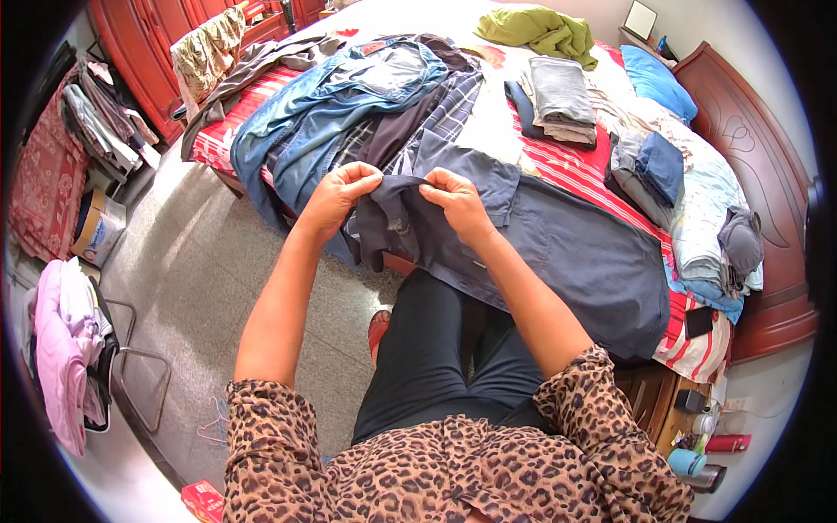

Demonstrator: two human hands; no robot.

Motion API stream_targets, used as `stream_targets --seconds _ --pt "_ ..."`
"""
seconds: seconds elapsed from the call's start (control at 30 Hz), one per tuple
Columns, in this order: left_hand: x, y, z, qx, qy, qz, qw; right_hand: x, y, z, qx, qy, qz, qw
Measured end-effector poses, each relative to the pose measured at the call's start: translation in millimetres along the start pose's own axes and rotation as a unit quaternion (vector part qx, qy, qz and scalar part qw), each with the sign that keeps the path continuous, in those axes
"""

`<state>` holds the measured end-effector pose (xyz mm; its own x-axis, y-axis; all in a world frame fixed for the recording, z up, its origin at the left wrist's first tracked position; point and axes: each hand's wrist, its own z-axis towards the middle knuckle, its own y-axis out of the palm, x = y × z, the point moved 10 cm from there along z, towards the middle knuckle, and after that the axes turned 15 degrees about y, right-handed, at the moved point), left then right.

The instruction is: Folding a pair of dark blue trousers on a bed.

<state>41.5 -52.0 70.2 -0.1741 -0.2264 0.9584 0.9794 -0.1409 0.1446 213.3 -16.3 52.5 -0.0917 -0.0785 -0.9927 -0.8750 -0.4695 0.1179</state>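
A dark grey-blue garment, which looks like a shirt, is spread along the near side of the bed. Its narrow upper band, perhaps the collar, is stretched between my two hands. My left hand pinches one end of that band between thumb and fingers. At the other end my right hand has a similar pinch. Below the band, loose cloth hangs in folds over the bed's edge. Blue denim clothing and a dark plaid garment lie just beyond my hands.
Folded trousers are stacked on the bed, with more folded clothes near the wooden headboard. A grey cap or bra-like item tops one pile. At left, a chair bears a pink garment. Hangers lie on the floor.
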Motion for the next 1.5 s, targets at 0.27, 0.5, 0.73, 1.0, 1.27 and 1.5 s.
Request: stream_targets --seconds 0.27,0.5,0.73,1.0,1.27,1.5 --pt "-18.7 -7.7 6.3 0.047 -0.005 -0.037 0.998 12.8 -9.2 1.5 -0.001 0.039 0.069 0.997" --pt "-21.0 -23.0 -8.0 0.119 0.073 0.056 0.989 19.8 -27.2 0.4 0.035 0.038 0.120 0.991" --pt "-47.6 -19.4 -20.4 0.090 -0.010 0.035 0.995 19.4 -32.7 -3.0 0.062 0.019 0.130 0.989" --pt "-50.2 -4.6 4.5 0.076 0.061 -0.166 0.981 14.9 -48.5 -8.5 0.090 0.005 0.108 0.990" --pt "-45.9 3.3 12.8 0.094 0.051 -0.156 0.982 -44.5 -36.9 -44.7 0.206 -0.121 -0.123 0.963" --pt "-33.8 7.1 8.4 0.086 0.085 -0.091 0.988 -95.7 31.5 -65.4 0.210 -0.332 -0.479 0.785"
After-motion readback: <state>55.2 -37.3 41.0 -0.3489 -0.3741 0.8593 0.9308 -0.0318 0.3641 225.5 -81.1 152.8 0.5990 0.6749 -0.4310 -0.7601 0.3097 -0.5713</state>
